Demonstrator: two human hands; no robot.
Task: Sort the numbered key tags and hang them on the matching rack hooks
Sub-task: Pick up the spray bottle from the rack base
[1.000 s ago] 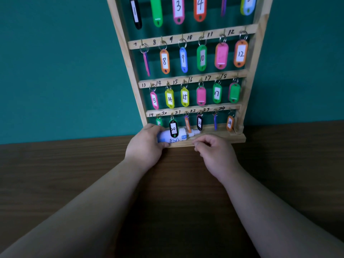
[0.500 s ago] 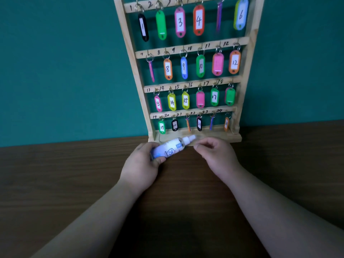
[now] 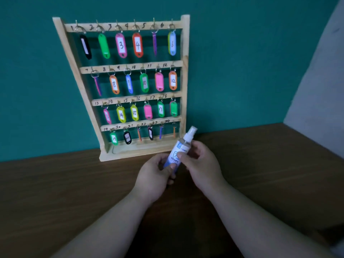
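- Closest to me, low in my view, two bare arms reach forward over the dark wooden table point(image 3: 65, 192).
- I see the left hand point(image 3: 153, 176) gripping the bottom part of a small spray bottle point(image 3: 179, 150), with its thumb curled across the front.
- I see the right hand point(image 3: 202, 163) holding the middle of the same bottle. Its fingers curl behind the bottle and its thumb sits on the blue and white label.
- The bottle is tilted. Its white spray top points up and a bit to the right, in front of the rack's bottom right corner.
- Behind the hands, the wooden rack point(image 3: 134, 152) stands on the table, up against the green wall point(image 3: 242, 62).
- The key tags point(image 3: 137, 45) hang from the rack's hooks in four rows, with numbers written on the bars above them.
- Some tags face me, and I can read 3, 4, 8 and 12. Others are turned sideways, so I cannot tell their numbers.
- Far off on the right I see a pale grey surface point(image 3: 320, 90).
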